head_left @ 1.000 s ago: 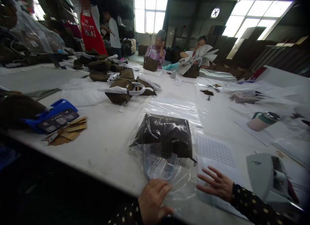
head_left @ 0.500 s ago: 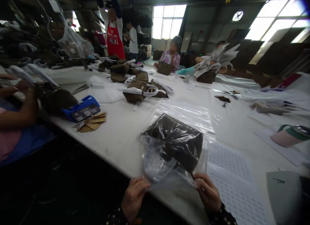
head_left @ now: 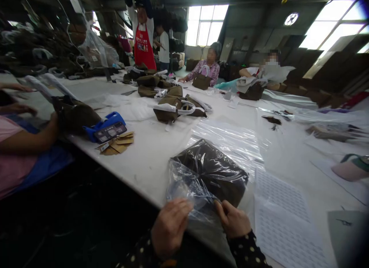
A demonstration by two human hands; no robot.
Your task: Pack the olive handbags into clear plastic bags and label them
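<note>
A dark brown handbag (head_left: 219, 173) lies on the white table in front of me, inside a clear plastic bag (head_left: 184, 179) with shiny creases. The near end of the plastic is gathered between my hands. My left hand (head_left: 173, 223) has its fingers closed on the plastic at the near left, over the table edge. With thumb and fingertips my right hand (head_left: 232, 218) pinches the plastic near the handbag's front edge. The handbag's pale handle shows only faintly through the film.
Printed sheets (head_left: 288, 218) lie to the right, a pink and green cup (head_left: 350, 168) beyond. Flat clear bags (head_left: 230, 137) lie behind the handbag. Left are brown card tags (head_left: 118, 143) and a blue tape dispenser (head_left: 105, 125). More handbags (head_left: 170, 108) stand farther back; co-workers surround the table.
Both hands have moved inward and upward, folding the near end of the plastic toward the handbag. The view has shifted slightly left. The co-worker at left has moved an arm.
</note>
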